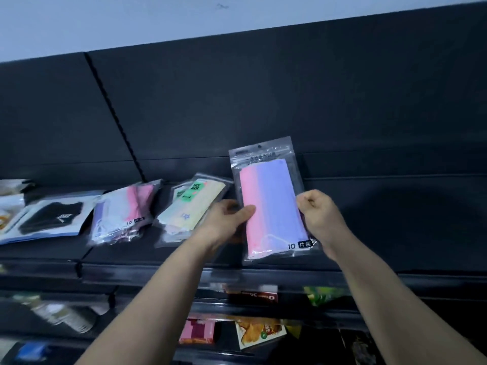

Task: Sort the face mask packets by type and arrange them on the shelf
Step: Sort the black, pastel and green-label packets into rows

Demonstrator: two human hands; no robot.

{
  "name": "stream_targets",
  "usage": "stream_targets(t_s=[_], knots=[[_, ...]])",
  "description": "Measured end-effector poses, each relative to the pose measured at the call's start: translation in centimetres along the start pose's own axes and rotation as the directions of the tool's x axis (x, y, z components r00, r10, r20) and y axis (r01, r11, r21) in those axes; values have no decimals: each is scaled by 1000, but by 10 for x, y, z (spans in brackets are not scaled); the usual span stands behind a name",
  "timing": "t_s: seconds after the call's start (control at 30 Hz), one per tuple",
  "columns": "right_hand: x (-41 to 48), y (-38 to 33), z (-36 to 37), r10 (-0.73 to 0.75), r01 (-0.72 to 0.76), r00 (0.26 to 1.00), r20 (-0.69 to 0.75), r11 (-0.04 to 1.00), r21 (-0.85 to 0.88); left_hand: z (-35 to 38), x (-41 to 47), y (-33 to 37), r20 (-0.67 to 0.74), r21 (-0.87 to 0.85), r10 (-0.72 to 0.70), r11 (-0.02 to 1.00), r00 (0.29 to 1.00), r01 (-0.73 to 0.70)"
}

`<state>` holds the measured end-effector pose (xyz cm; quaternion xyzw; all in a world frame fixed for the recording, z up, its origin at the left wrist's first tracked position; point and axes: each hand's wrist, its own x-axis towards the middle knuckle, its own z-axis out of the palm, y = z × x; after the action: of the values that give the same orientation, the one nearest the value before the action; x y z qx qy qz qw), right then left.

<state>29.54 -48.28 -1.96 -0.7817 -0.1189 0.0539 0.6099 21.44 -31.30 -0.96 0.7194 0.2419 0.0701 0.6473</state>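
Nearest you, both forearms reach up from the bottom edge toward the black shelf (163,259). Lower shelves below hold blurred snack packs, not readable.

Your left hand (228,219) grips the pink-and-lilac packet (274,204) on its left edge, thumb across the front, fingers behind. Your right hand (320,216) is curled closed on the packet's right edge. The packet stands nearly upright above the shelf's front lip, long axis vertical with a slight lean to the left, hang-hole header up, "10" label at the lower right corner. Whether its bottom edge touches the shelf cannot be told.

Just left, partly behind your left hand, the pale yellow packet (193,209) with a green "FACE MASK" label lies flat, long axis running diagonally toward the back right. Next left lies the pink-and-white packet (123,213), similarly angled. Farther left lies the black-mask packet (50,218). Behind all, the dark back panel (263,101).
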Motion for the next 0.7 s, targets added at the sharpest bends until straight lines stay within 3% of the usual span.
stream_targets(t_s=[0.1,0.23,0.4,0.47,0.53,0.7], knots=[[-7,7,20,50,-48,999,19,996,-77,-12,-4,-10,33,25,-33,999,999,33],[-14,10,52,92,-50,991,93,922,-384,-44,0,-26,-10,125,-21,992,1000,22],[-14,-8,102,45,0,984,170,966,-259,-110,15,-29,-162,-22,51,998,986,-55],[-15,-17,121,-20,67,986,163,954,-292,-138,24,-28,-234,-77,84,992,969,-104],[-18,-28,143,-100,158,980,170,913,-377,-173,31,-25,-341,-10,136,989,930,-148],[-22,-45,210,-267,372,923,277,802,-467,-258,46,-21,-448,87,98,994,888,-66]])
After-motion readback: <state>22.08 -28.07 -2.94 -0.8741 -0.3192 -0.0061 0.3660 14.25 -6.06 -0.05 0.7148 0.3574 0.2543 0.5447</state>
